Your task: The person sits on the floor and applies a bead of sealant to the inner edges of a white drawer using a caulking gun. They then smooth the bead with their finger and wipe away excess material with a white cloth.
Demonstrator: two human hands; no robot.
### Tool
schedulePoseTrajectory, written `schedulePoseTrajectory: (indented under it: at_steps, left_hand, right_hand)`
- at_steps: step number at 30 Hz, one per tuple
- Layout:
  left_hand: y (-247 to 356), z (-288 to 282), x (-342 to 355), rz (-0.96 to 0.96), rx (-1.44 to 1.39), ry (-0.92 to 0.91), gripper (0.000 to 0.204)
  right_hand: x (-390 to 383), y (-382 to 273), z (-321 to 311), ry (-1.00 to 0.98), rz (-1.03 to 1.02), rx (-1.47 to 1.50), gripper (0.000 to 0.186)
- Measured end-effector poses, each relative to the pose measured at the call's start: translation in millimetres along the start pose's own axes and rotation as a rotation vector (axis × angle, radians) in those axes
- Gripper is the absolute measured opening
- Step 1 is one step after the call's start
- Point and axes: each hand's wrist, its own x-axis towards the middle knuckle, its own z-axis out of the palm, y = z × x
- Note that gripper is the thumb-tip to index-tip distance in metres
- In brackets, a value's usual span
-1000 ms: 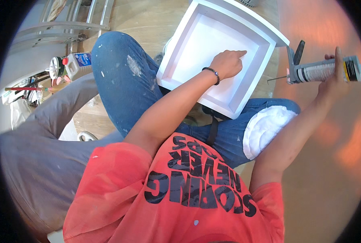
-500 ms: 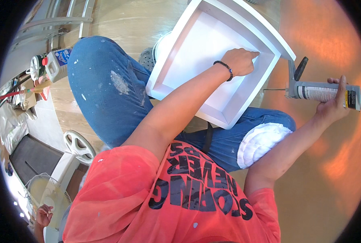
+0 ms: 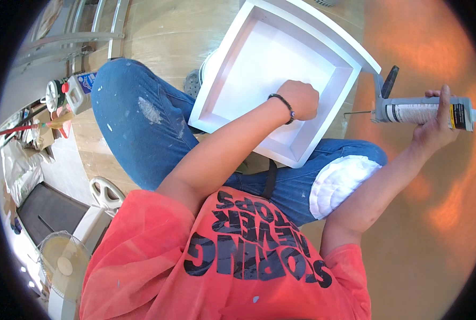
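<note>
A white wooden box [image 3: 259, 56] with a raised front board rests between my bent knees. My left hand [image 3: 299, 100] is inside it with fingers curled down near the bottom; whatever they might hold is hidden. On the right, my right hand [image 3: 432, 128] grips a grey caulking gun [image 3: 379, 96] loaded with a labelled cartridge [image 3: 408, 111], its pale nozzle pointing right, outward past my hand. A white padded patch [image 3: 339, 186] covers my right knee.
An aluminium ladder [image 3: 94, 36], jugs [image 3: 77, 95], a red-handled brush [image 3: 22, 129] and plastic bags [image 3: 16, 165] lie along the left. A white fan [image 3: 64, 264] stands lower left. A shiny copper-coloured surface [image 3: 435, 213] spans the right; a grey clog [image 3: 191, 82] sits behind my left knee.
My left index finger, earlier pointing at the inner wall, has curled in and moved down-left. The caulking gun has shifted slightly. Another person's legs and hand on the left have left view.
</note>
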Motion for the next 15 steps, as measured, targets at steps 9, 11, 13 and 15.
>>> schedulePoseTrajectory:
  at_steps: [9, 11, 13, 15]
  left_hand:
    - [-7, -8, 47, 0.025, -0.146, 0.319, 0.062]
    - [-4, 0, 53, 0.020, -0.122, 0.318, 0.063]
    - [-3, 10, 44, 0.030, -0.107, 0.263, 0.065]
    - [-3, 19, 27, 0.053, -0.072, 0.222, 0.066]
  right_hand:
    - [1, -1, -4, -0.030, -0.020, 0.033, 0.025]
    - [0, 2, 0, -0.003, -0.034, 0.061, 0.026]
    - [1, 1, -4, -0.022, -0.028, 0.044, 0.030]
    - [-2, 0, -3, -0.015, -0.050, 0.037, 0.031]
